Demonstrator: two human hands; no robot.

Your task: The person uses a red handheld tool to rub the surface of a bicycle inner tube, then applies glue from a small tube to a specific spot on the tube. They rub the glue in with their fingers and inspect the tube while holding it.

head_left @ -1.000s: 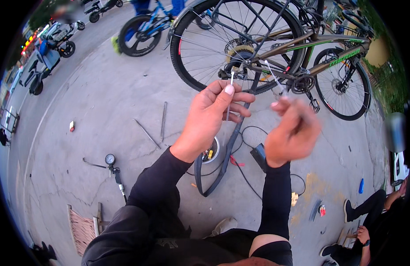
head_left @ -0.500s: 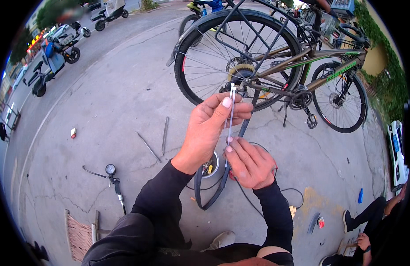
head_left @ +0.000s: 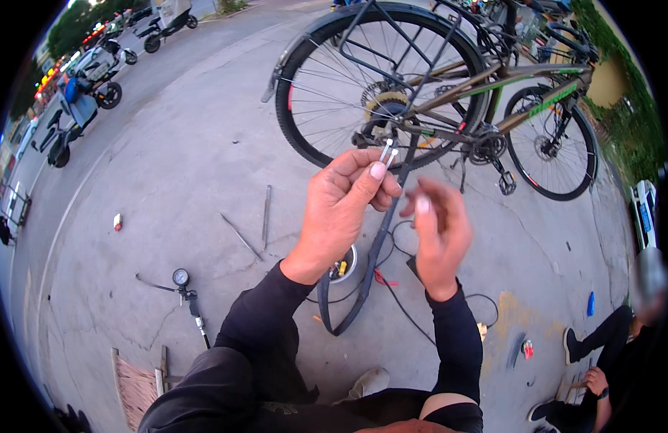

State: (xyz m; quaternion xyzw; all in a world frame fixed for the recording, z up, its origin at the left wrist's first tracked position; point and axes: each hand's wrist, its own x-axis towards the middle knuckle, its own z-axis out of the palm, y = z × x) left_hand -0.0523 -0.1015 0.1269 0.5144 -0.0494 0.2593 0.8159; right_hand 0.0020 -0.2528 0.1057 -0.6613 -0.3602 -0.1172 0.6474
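Two white cable ties (head_left: 389,149) are pinched between the thumb and fingers of my left hand (head_left: 337,198), their small heads sticking up past the fingertips. To the right and apart from them, my right hand (head_left: 444,234) is raised with bent fingers, smeared by motion; whether it holds anything is unclear. Behind both hands stands a brown and green bicycle (head_left: 518,123), its rear wheel (head_left: 284,108) nearest. A black inner tube (head_left: 366,285) hangs from beside the rear hub and loops down to the ground below my hands.
A metal bowl (head_left: 353,256) with small parts sits under my left wrist. Two metal rods (head_left: 266,216) and an inflator with a gauge (head_left: 181,278) lie left; a woven stool (head_left: 132,390) stands lower left. A seated person (head_left: 601,343) is at lower right. Scooters (head_left: 77,108) stand far left.
My right hand has let go of the cable ties' lower ends and moved up and right. My left hand still pinches the ties, now with only their heads showing. The cyclist behind has mostly left view.
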